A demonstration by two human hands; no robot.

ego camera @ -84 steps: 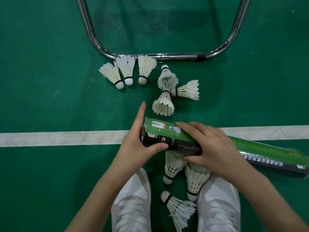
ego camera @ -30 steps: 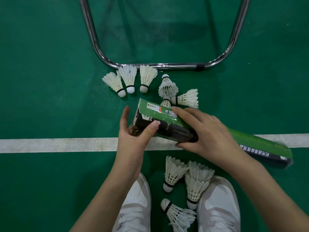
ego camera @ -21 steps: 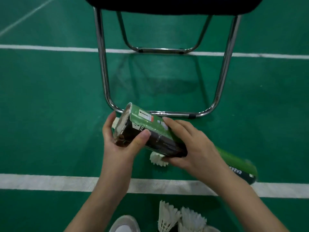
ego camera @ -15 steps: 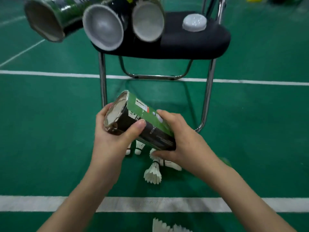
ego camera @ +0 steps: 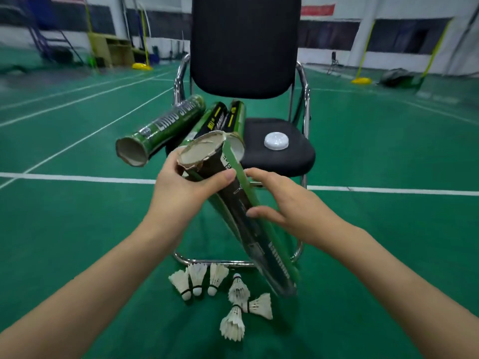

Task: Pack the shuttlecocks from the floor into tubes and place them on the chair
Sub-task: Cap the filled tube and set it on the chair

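Tilting in mid-air before the chair, the tube is pointing its open end toward eleven o'clock. The left hand is clamping its top; the right hand is pinching its middle. Shuttlecocks are lying at six o'clock.

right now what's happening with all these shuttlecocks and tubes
A person is lifting a green and black shuttlecock tube toward the black chair. The left hand grips it near its open top; the right hand holds it lower down. Three tubes and a white cap already lie on the seat. Six shuttlecocks remain on the floor.
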